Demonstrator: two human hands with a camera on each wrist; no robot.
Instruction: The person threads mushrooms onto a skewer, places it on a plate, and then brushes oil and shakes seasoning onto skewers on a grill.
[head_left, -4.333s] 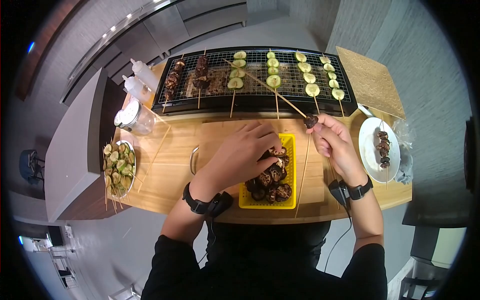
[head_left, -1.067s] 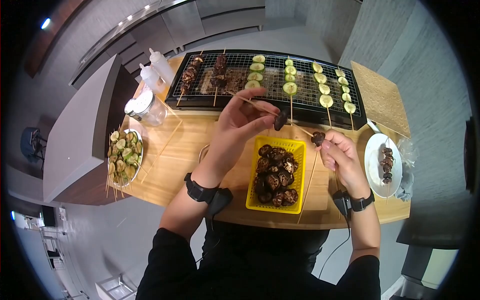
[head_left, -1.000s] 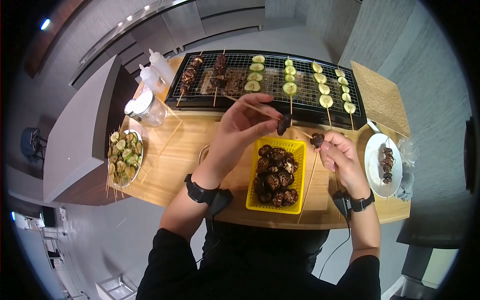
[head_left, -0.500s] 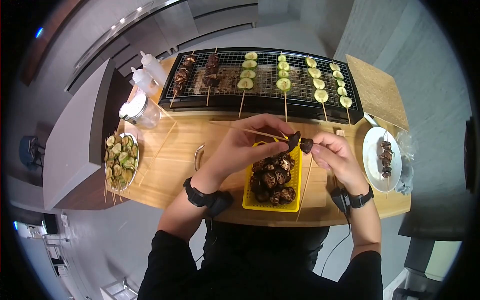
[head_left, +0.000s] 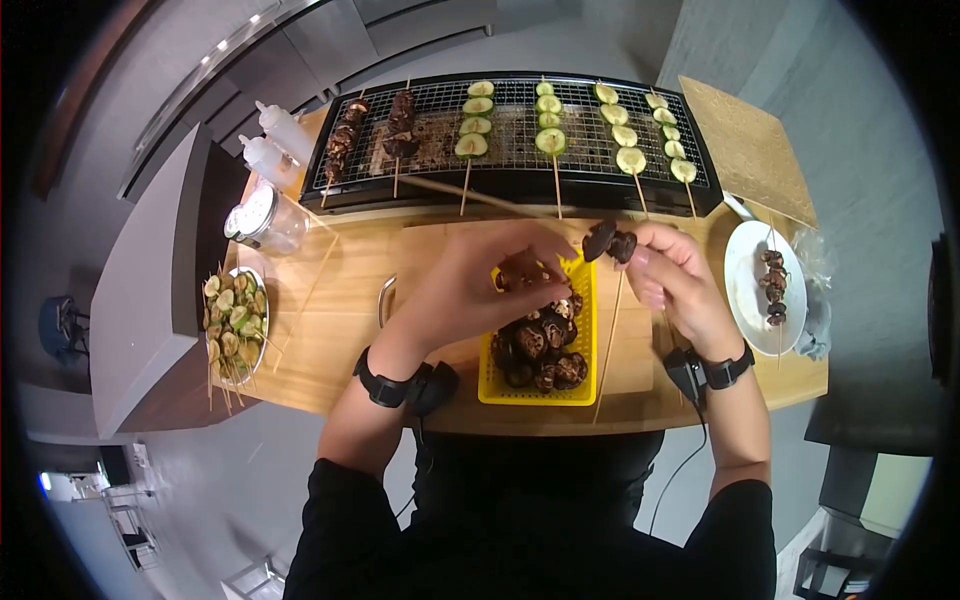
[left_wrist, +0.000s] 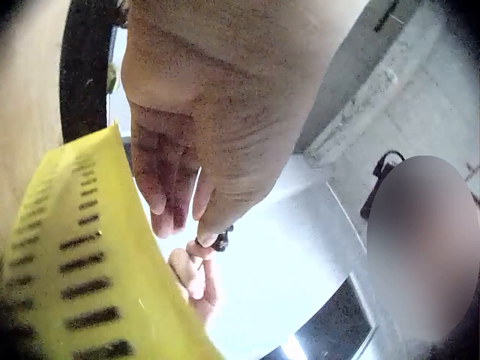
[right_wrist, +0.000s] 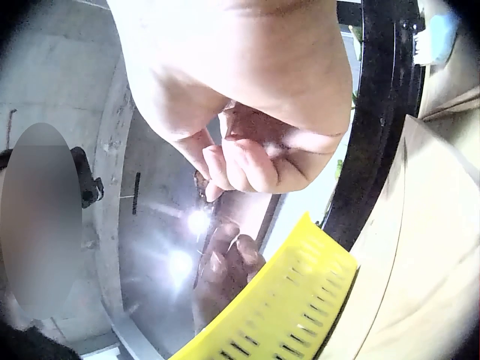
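Note:
In the head view my right hand (head_left: 683, 288) pinches a wooden skewer near its lower end, right at the dark grilled mushrooms (head_left: 600, 241). Two mushroom pieces sit side by side on it, and the bare skewer (head_left: 470, 195) slants away up and left toward the grill. My left hand (head_left: 490, 278) hovers over the yellow basket (head_left: 487, 385), thumb and fingers apart, with nothing visible between them. Dark mushrooms (head_left: 533, 342) fill the basket, partly hidden by that hand. In the right wrist view the right hand (right_wrist: 247, 127) has its fingers curled in.
Behind lies a black grill (head_left: 450, 188) bearing mushroom and zucchini skewers. Squeeze bottles (head_left: 268, 160) and a glass jar (head_left: 285, 226) stand at left, above a plate of zucchini skewers (head_left: 238, 315). A white plate (head_left: 742, 300) with a mushroom skewer is at right. Loose skewers (head_left: 608, 350) lie on the table.
The left hand took a mushroom from the basket, pushed it along the skewer against the first one, then let go and moved back left over the basket. The right hand kept hold.

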